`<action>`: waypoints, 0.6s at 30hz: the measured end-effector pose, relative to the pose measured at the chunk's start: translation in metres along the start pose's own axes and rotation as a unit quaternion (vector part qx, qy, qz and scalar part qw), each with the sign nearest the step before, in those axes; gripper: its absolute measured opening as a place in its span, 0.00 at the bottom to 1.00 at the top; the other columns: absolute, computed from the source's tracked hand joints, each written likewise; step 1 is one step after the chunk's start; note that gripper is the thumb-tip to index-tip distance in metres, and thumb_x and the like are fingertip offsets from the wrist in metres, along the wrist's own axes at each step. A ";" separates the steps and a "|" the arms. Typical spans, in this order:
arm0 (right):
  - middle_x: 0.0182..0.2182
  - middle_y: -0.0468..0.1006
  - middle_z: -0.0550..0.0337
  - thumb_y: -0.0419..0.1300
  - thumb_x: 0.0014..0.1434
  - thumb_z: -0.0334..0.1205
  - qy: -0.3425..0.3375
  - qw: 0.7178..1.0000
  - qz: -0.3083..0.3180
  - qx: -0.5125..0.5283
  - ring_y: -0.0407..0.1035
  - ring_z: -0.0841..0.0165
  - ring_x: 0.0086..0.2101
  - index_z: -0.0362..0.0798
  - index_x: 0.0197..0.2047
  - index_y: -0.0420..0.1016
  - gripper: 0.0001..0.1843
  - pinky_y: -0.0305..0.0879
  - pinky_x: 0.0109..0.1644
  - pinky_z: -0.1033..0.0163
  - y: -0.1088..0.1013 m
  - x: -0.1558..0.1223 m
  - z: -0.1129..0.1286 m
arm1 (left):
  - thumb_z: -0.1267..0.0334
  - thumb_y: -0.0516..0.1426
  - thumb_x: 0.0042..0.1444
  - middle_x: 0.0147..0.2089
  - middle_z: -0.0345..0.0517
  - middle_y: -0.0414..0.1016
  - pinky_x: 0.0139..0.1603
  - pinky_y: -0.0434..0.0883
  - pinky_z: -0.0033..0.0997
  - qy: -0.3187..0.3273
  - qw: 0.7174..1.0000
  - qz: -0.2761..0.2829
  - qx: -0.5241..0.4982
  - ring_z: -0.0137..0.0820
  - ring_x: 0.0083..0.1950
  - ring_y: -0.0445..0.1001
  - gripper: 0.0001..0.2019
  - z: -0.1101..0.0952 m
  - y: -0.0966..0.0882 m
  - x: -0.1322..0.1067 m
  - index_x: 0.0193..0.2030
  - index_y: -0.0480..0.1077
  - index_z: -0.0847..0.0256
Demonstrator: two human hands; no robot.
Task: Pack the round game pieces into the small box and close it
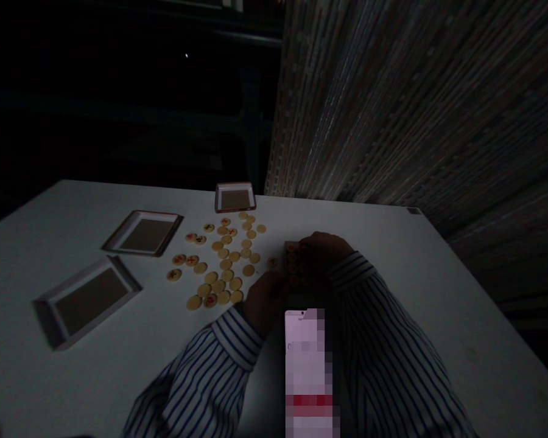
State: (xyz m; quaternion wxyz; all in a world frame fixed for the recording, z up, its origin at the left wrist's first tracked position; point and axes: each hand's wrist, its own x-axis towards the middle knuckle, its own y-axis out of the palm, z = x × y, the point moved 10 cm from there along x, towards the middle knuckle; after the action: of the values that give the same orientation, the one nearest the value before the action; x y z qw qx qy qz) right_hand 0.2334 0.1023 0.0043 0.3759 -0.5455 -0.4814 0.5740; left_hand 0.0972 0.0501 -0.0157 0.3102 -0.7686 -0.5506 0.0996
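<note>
A small box (pixel 293 263) holding rows of round Chinese chess pieces lies in dim light between my hands. My right hand (pixel 327 248) curls over its right side, the fingers closed on it. By the near left corner is my left hand (pixel 265 299), with its fingers bent together; whatever they pinch is hidden in shadow. One loose piece (pixel 272 262) rests just left of the box. Farther left, many pale wooden Chinese chess pieces (pixel 227 275) are scattered, several showing red or black characters and the others plain faces.
Three shallow rectangular trays or lids stand on the white table (pixel 164 377): one at the back (pixel 217 198), one left (pixel 119 236), one nearer left (pixel 128 285). A lit phone (pixel 305 365) lies between my forearms. A pleated curtain (pixel 369 109) hangs behind the table.
</note>
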 end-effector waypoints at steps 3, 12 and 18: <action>0.41 0.72 0.53 0.48 0.58 0.46 0.002 1.000 0.005 -0.002 0.67 0.65 0.38 0.53 0.45 0.71 0.17 0.60 0.37 0.63 0.000 0.000 0.000 | 0.66 0.53 0.52 0.37 0.45 0.74 0.39 0.70 0.31 -0.003 1.000 -0.001 -0.004 0.30 0.38 0.72 0.08 0.001 0.000 0.000 0.38 0.70 0.62; 0.40 0.72 0.53 0.48 0.57 0.47 -0.002 1.000 -0.010 0.002 0.68 0.64 0.37 0.54 0.46 0.71 0.17 0.60 0.36 0.62 0.000 0.000 -0.001 | 0.67 0.53 0.52 0.36 0.45 0.74 0.39 0.70 0.31 0.014 1.000 -0.005 0.015 0.31 0.38 0.72 0.07 -0.001 -0.001 0.001 0.37 0.70 0.61; 0.40 0.73 0.52 0.47 0.57 0.48 -0.002 1.000 0.002 0.005 0.68 0.64 0.37 0.53 0.44 0.72 0.18 0.61 0.35 0.63 0.001 0.001 -0.001 | 0.66 0.53 0.52 0.36 0.45 0.74 0.39 0.70 0.31 0.017 1.000 -0.008 0.010 0.30 0.38 0.72 0.07 -0.001 -0.001 0.001 0.37 0.70 0.61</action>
State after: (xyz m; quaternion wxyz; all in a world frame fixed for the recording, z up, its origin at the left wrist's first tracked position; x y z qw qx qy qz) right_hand 0.2342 0.1028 0.0034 0.3764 -0.5437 -0.4782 0.5780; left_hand 0.0970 0.0503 -0.0139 0.3278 -0.7626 -0.5505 0.0894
